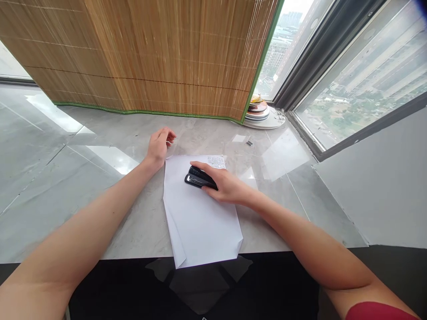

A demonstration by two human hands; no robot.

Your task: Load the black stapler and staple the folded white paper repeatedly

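Our right fingers (204,167) clasp the stapler (199,178) with the paper (204,224) beneath them, but our left fingers (170,134) curl loosely, apparently empty, just past its corner, so the paper could skid if bumped.

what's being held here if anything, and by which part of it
The right hand holds the black stapler by the end nearer the wrist. Whether the curled left hand holds anything cannot be told.
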